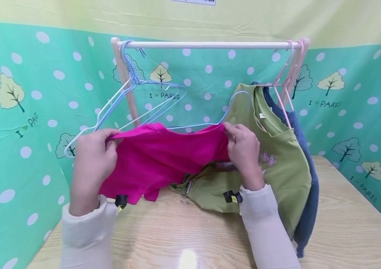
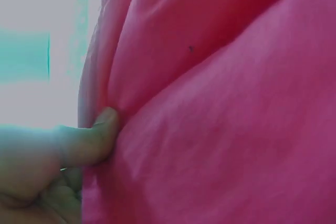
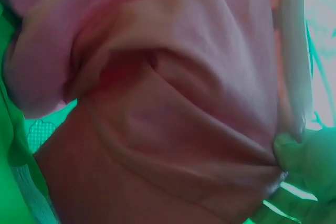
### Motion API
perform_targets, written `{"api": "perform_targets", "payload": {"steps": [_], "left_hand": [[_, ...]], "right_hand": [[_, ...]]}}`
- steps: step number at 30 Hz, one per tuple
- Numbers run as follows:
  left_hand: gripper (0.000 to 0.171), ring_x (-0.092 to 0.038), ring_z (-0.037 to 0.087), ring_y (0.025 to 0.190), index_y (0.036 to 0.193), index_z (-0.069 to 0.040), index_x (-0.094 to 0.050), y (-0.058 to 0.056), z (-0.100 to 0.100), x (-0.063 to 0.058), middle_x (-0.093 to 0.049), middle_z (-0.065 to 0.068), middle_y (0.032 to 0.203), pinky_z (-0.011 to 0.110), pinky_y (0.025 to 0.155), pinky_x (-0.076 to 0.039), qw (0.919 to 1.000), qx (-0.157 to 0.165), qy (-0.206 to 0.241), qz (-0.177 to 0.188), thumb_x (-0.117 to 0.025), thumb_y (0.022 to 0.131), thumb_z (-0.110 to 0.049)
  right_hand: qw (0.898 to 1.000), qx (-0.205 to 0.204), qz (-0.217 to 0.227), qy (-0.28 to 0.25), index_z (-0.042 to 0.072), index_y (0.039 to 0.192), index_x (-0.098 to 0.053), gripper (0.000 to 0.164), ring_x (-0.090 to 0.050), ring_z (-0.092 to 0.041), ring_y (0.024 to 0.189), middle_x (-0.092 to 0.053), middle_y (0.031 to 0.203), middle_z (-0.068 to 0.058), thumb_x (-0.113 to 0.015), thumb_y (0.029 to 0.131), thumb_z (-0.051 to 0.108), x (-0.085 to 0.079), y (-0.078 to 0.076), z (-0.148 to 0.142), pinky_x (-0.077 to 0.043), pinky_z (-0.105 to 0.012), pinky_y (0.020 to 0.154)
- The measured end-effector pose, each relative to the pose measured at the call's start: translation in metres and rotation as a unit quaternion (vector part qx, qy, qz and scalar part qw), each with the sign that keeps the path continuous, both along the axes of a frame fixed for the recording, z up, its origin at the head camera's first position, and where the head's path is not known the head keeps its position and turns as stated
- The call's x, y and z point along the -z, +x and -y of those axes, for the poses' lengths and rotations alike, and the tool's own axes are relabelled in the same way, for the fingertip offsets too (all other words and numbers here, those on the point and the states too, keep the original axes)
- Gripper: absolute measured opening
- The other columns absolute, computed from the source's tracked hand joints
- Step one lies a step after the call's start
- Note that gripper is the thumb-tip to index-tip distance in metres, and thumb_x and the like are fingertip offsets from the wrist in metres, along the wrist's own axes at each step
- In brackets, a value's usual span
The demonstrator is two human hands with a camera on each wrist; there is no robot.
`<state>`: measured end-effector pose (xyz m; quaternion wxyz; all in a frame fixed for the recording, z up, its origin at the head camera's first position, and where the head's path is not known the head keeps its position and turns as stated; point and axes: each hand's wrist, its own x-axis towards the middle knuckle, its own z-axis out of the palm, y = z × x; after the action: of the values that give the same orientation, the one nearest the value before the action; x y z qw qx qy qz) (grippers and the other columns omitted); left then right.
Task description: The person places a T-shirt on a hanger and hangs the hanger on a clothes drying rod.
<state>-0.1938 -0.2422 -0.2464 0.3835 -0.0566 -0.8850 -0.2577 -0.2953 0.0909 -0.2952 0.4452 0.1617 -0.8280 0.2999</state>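
Observation:
A bright pink top (image 1: 167, 149) is stretched sideways between the two hands, its upper edge running roughly level. My left hand (image 1: 93, 157) pinches one end of that edge; in the left wrist view its thumb (image 2: 102, 135) presses on the pink fabric. The other end is pinched by my right hand (image 1: 244, 149), and the right wrist view shows the fingertips at a gathered fold of the top (image 3: 210, 129). Just behind the pink edge, a blue hanger (image 1: 194, 125) shows its bar, with its hook rising near the right hand. The rest of that hanger is hidden.
A clothes rack (image 1: 210, 45) stands on the wooden table (image 1: 163, 239). Blue and white hangers (image 1: 110, 104) hang at its left end. On pink hangers (image 1: 282, 101) at the right hang a green top (image 1: 284, 168) and a dark blue garment (image 1: 308, 209). More green fabric (image 1: 207, 190) lies below the pink top.

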Motion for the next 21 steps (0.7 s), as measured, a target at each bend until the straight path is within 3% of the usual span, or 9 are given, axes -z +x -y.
{"api": "perform_targets", "payload": {"steps": [3, 6, 12, 15, 18, 21], "left_hand": [[0.02, -0.065, 0.039, 0.077, 0.111, 0.007, -0.074, 0.001, -0.001, 0.0, -0.073, 0.026, 0.094, 0.042, 0.064, -0.052, 0.9998, 0.002, 0.016, -0.009, -0.059, 0.1, 0.0], [0.022, -0.067, 0.041, 0.084, 0.118, 0.006, -0.071, 0.001, -0.002, 0.0, -0.072, 0.026, 0.099, 0.052, 0.074, -0.056, 0.9996, 0.001, 0.026, 0.005, -0.061, 0.101, -0.004], [0.031, -0.065, 0.041, 0.083, 0.123, 0.0, -0.068, 0.005, 0.005, -0.003, -0.073, 0.026, 0.098, 0.051, 0.072, -0.052, 0.9928, -0.038, 0.024, 0.111, -0.07, 0.098, -0.018], [0.033, -0.068, 0.042, 0.088, 0.121, -0.001, -0.068, 0.009, 0.008, -0.005, -0.073, 0.025, 0.102, 0.053, 0.075, -0.054, 0.9872, -0.036, 0.016, 0.154, -0.075, 0.095, -0.019], [0.036, -0.071, 0.041, 0.091, 0.123, -0.003, -0.069, 0.011, 0.006, -0.006, -0.074, 0.021, 0.104, 0.055, 0.08, -0.055, 0.9901, -0.005, 0.012, 0.14, -0.079, 0.091, -0.018], [0.036, -0.072, 0.035, 0.089, 0.121, -0.004, -0.072, 0.009, -0.001, -0.004, -0.074, 0.017, 0.103, 0.042, 0.08, -0.058, 0.9973, 0.032, 0.007, 0.066, -0.083, 0.088, -0.015]], "right_hand": [[0.999, -0.024, -0.001, 0.022, 0.013, 0.116, -0.079, 0.024, -0.071, -0.035, 0.087, -0.076, 0.098, -0.01, -0.066, 0.097, 0.005, 0.0, -0.001, -0.003, -0.055, -0.053, 0.068], [0.998, -0.051, -0.008, 0.038, 0.012, 0.116, -0.079, 0.025, -0.071, -0.032, 0.087, -0.076, 0.099, -0.01, -0.066, 0.097, 0.003, 0.001, -0.002, -0.004, -0.056, -0.052, 0.069], [0.994, -0.089, -0.055, 0.022, 0.009, 0.113, -0.08, 0.02, -0.071, -0.029, 0.084, -0.076, 0.097, -0.01, -0.07, 0.096, 0.006, 0.001, -0.004, -0.003, -0.057, -0.049, 0.07], [0.994, -0.089, -0.063, 0.001, 0.007, 0.112, -0.08, 0.019, -0.071, -0.029, 0.081, -0.076, 0.094, -0.01, -0.073, 0.094, 0.007, -0.001, -0.003, -0.003, -0.057, -0.048, 0.07], [0.995, -0.081, -0.056, -0.009, 0.008, 0.112, -0.08, 0.019, -0.072, -0.028, 0.079, -0.076, 0.094, -0.01, -0.074, 0.094, 0.009, -0.001, -0.002, -0.003, -0.057, -0.048, 0.069], [0.996, -0.076, -0.048, -0.006, 0.01, 0.111, -0.081, 0.018, -0.071, -0.027, 0.077, -0.077, 0.093, -0.008, -0.073, 0.095, 0.01, 0.0, -0.001, -0.001, -0.055, -0.048, 0.065]]}}
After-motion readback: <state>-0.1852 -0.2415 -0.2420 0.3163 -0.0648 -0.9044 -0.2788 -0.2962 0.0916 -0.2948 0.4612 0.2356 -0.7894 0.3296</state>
